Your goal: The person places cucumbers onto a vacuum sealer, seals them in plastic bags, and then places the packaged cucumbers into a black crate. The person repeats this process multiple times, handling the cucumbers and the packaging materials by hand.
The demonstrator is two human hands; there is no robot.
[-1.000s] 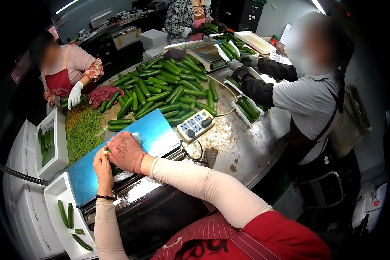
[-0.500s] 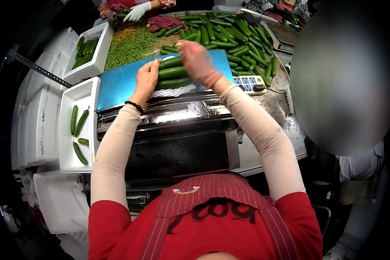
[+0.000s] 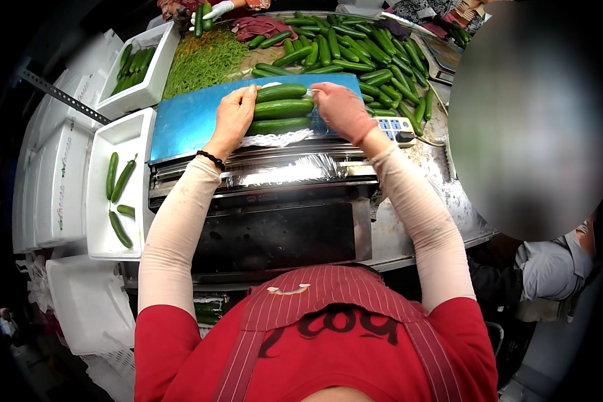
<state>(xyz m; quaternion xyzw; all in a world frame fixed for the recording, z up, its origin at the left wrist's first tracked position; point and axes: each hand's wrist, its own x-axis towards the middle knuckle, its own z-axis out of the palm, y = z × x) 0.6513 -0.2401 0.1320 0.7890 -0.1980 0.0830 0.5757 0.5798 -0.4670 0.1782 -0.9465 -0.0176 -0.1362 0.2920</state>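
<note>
Three green cucumbers (image 3: 283, 109) lie side by side on a blue board (image 3: 187, 120) in front of me. White foam netting (image 3: 278, 139) shows under their near side, with a bit of white at the far edge too. My bare left hand (image 3: 233, 122) is closed against their left ends, fingers together. At their right ends, my right hand (image 3: 344, 112), in a pinkish glove, has its fingers pinched together. Some white shows by its fingertips, but what they hold is too small to make out.
A film-wrapping machine (image 3: 281, 171) sits nearest me. Beyond the board lie a large cucumber heap (image 3: 342, 47) and green beans (image 3: 204, 67). White foam boxes (image 3: 147, 174) holding cucumbers stand left; a power strip (image 3: 396, 127) lies right. A co-worker's gloved hand (image 3: 218, 10) holds cucumbers.
My right hand has come down and right from above the cucumbers to their right ends. My left hand stays at the left ends. The co-worker's cucumbers now hang more upright.
</note>
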